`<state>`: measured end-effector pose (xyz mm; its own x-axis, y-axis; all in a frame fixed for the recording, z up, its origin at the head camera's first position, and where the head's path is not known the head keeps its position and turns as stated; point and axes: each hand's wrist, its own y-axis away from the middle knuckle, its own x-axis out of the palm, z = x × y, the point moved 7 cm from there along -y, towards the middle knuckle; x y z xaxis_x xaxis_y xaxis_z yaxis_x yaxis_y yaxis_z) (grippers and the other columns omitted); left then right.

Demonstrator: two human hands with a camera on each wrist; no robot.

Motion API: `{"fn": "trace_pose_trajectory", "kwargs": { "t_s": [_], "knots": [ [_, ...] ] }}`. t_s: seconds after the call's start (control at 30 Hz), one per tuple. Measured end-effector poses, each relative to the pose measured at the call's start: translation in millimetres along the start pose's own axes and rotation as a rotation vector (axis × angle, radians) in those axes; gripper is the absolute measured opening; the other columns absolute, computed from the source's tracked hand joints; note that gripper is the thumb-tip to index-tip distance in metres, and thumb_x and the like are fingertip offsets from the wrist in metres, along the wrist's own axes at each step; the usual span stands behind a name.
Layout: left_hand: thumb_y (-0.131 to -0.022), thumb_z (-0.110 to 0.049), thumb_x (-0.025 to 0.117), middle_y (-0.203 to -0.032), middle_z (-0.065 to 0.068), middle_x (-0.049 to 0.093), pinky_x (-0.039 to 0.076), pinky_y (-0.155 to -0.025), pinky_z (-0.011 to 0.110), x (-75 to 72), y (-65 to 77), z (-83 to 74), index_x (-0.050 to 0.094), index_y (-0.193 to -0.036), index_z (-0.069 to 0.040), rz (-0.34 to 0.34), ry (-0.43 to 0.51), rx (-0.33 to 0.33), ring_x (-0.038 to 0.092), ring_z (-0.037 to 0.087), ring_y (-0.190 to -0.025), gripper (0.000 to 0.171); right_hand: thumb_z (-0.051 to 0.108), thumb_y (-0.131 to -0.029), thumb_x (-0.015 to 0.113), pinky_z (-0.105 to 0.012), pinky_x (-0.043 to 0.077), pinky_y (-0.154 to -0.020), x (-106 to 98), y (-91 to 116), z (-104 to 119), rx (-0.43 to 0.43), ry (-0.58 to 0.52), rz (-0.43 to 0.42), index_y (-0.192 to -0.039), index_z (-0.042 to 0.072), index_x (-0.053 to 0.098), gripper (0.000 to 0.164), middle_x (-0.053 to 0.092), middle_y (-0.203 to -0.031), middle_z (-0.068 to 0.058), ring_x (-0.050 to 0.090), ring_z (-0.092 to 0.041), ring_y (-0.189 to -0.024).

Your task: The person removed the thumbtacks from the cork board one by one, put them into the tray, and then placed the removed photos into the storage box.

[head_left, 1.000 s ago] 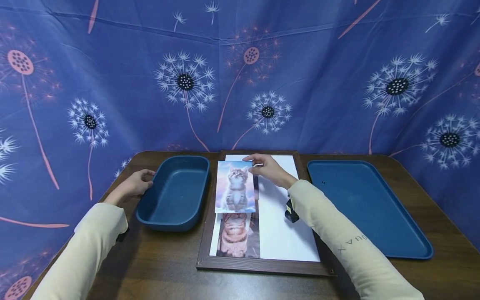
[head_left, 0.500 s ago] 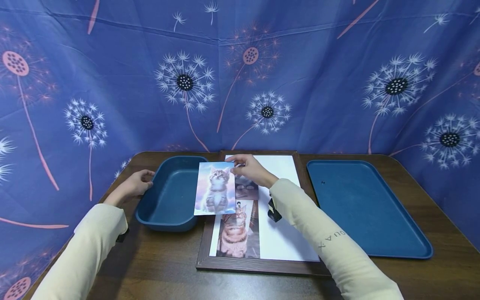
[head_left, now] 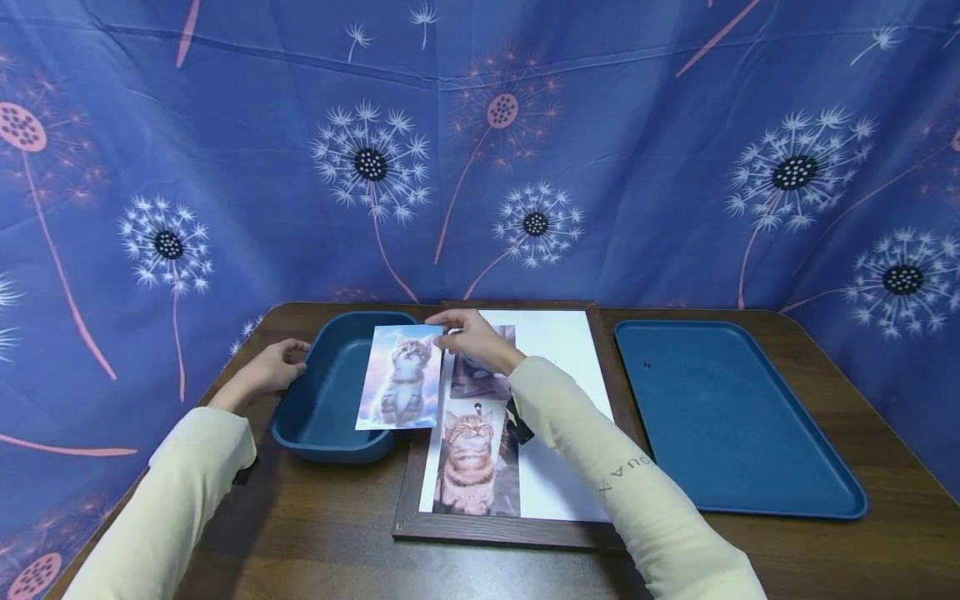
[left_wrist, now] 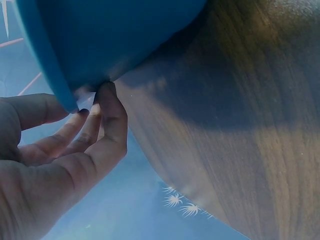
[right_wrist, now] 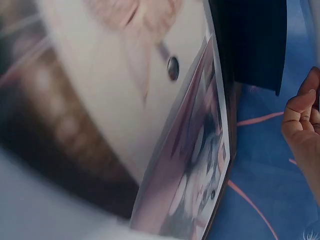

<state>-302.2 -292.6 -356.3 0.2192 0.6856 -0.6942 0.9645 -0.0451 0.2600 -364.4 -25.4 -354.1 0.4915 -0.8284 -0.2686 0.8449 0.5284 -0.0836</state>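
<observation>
Blue tub (head_left: 322, 396) is having its rim held by our left grip (head_left: 272, 367); our right grip (head_left: 476, 339) is pinching the kitten photo (head_left: 401, 379) over tub and frame (head_left: 510, 533). We are seemingly handling a transfer; next move is probably requiring steadiness.

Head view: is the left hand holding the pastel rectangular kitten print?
No, the right hand pinches the kitten print near its top right corner, while the left hand grips the deep blue oblong bin.
</observation>
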Motion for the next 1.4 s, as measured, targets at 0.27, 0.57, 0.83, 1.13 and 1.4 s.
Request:
{"fn": "trace_pose_trajectory", "kwargs": {
  "t_s": [0.27, 0.57, 0.83, 1.13, 1.4],
  "knots": [
    [-0.095, -0.004, 0.036, -0.125, 0.039, 0.04, 0.053, -0.074, 0.044, 0.1, -0.8, 2.3, 0.026, -0.134, 0.011, 0.005, -0.005, 0.008, 0.059, 0.035, -0.098, 0.044, 0.003, -0.087, 0.057, -0.05, 0.046, -0.083, 15.1, -6.8, 1.9, 0.011, -0.034, -0.003, -0.124, 0.002, 0.054, 0.038, 0.049, -0.083, -0.003, 0.049, -0.014, -0.072],
    [-0.095, -0.005, 0.037, -0.123, 0.039, 0.04, 0.053, -0.074, 0.046, -0.5, -0.1, 0.5, 0.026, -0.134, 0.012, 0.01, -0.027, 0.018, 0.06, 0.038, -0.097, 0.044, 0.002, -0.088, 0.056, -0.05, 0.047, -0.084, 26.9, -11.9, 2.8, 0.011, -0.065, -0.044, -0.125, 0.0, 0.053, 0.038, 0.055, -0.087, -0.005, 0.055, -0.012, -0.073],
    [-0.094, -0.005, 0.037, -0.121, 0.039, 0.042, 0.054, -0.072, 0.043, -1.6, -0.7, -0.8, 0.027, -0.133, 0.012, 0.018, -0.048, 0.018, 0.06, 0.037, -0.095, 0.043, 0.002, -0.09, 0.053, -0.042, 0.051, -0.079, 35.9, -11.4, 11.4, -0.01, 0.002, -0.049, -0.126, 0.0, 0.052, 0.036, 0.056, -0.094, -0.013, 0.058, -0.017, -0.077],
    [-0.095, -0.007, 0.037, -0.128, 0.04, 0.034, 0.053, -0.075, 0.044, -0.4, 1.5, -2.0, 0.024, -0.134, 0.012, 0.029, -0.057, 0.01, 0.054, 0.043, -0.104, 0.045, -0.004, -0.09, 0.047, -0.039, 0.051, -0.067, 43.7, -15.0, 9.8, -0.045, 0.06, -0.048, -0.125, -0.001, 0.053, 0.035, 0.047, -0.083, -0.005, 0.058, -0.03, -0.078],
    [-0.095, -0.007, 0.037, -0.126, 0.04, 0.037, 0.053, -0.074, 0.043, -1.9, 1.6, -2.0, 0.025, -0.135, 0.011, 0.027, -0.068, 0.009, 0.056, 0.042, -0.102, 0.045, -0.003, -0.09, 0.048, -0.02, 0.04, -0.056, 46.3, -13.6, 13.8, -0.068, 0.137, -0.032, -0.125, 0.004, 0.052, 0.036, 0.048, -0.083, -0.005, 0.051, -0.021, -0.067]
  ]
}}
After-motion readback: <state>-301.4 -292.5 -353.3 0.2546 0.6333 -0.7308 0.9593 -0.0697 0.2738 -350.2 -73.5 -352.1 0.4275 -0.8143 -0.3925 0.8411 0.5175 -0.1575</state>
